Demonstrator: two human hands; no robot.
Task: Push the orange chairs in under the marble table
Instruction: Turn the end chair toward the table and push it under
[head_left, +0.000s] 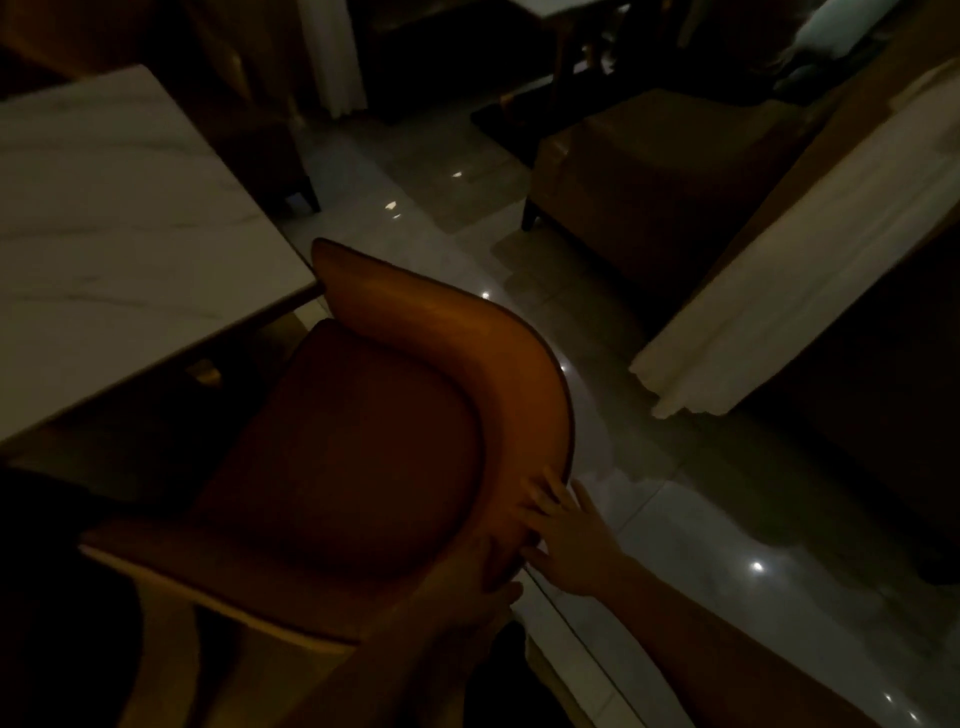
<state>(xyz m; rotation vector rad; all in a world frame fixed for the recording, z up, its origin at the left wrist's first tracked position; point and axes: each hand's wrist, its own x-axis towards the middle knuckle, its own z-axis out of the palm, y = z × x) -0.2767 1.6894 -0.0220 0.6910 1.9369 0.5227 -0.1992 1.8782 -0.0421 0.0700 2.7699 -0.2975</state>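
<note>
Both hands press flat on the orange chair's (363, 441) curved back, left hand (491, 564) beside right hand (569, 540), fingers spread; marble surface (119, 249) lies beyond them.

A glossy pale tiled floor (649, 519) fills the middle and lower right of the frame, dotted with small light reflections. On it stand an orange chair (363, 441) at lower centre, a marble table (119, 249) at upper left, and a brown ottoman (660, 171) at upper right.
</note>
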